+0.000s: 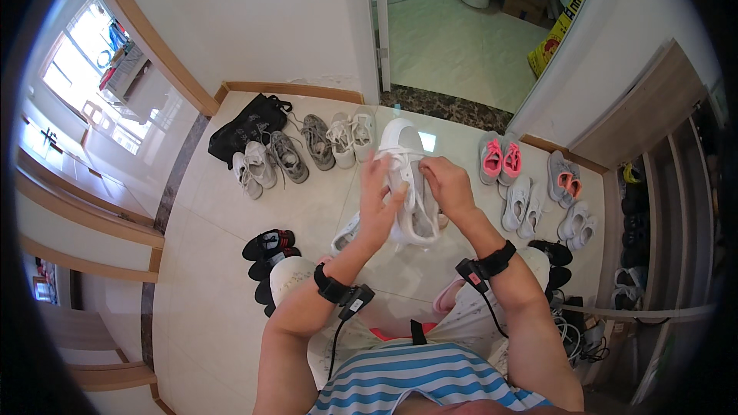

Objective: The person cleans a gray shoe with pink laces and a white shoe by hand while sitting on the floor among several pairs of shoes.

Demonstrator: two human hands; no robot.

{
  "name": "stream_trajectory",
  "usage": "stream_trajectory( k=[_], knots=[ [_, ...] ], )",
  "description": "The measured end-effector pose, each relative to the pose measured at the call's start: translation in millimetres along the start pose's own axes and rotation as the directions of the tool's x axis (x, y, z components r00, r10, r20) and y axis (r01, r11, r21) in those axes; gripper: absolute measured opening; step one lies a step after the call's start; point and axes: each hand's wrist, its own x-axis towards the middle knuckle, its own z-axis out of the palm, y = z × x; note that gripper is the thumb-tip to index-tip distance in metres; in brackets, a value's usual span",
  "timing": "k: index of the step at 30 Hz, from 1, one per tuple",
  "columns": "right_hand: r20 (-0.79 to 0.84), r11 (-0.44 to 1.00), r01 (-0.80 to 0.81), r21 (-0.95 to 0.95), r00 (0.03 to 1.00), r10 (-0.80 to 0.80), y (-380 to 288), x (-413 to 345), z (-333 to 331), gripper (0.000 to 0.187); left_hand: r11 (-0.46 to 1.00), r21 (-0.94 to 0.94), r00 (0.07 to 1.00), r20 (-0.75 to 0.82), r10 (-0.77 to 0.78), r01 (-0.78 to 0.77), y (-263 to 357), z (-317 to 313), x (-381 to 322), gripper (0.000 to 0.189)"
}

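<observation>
A white lace-up shoe [410, 184] is held up before me, above the tiled floor, its toe pointing away from me. My left hand [380, 204] is against its left side, with the thumb on the shoe near the laces and the fingers spread. With bent fingers, my right hand [448, 184] grips the shoe's right upper edge by the laces. Another white shoe [347, 234] lies on the floor beyond my left forearm, partly hidden by it. Black straps with small boxes are on both my wrists.
Pairs of grey and white shoes [289, 157] and a black bag [249, 127] lie ahead left. Pink-laced grey shoes [500, 157] and more white shoes [516, 203] are at right, beside a shoe cabinet [660, 230]. Black shoes [269, 244] rest by my left knee. A doorway stands ahead.
</observation>
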Motion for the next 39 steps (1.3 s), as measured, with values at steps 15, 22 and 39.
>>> stream_trajectory(
  k=[15, 22, 39],
  knots=[
    [0.117, 0.733, -0.334, 0.592, 0.936, 0.332, -18.1, 9.5, -19.2, 0.009, 0.388, -0.616, 0.72, 0.497, -0.484, 0.686, -4.8, -17.3, 10.3, 0.049],
    [-0.184, 0.975, 0.176, 0.136, 0.972, -0.149, -32.2, 20.4, -29.6, 0.015, 0.473, -0.553, 0.718, 0.41, -0.562, 0.686, -14.3, -18.5, 13.6, 0.053],
    [0.334, 0.836, 0.342, 0.428, 0.8, -0.499, -52.7, -26.0, -52.4, 0.01, 0.411, -0.765, 0.823, 0.263, -0.503, 0.496, -24.5, -63.1, 46.7, 0.067]
  ],
)
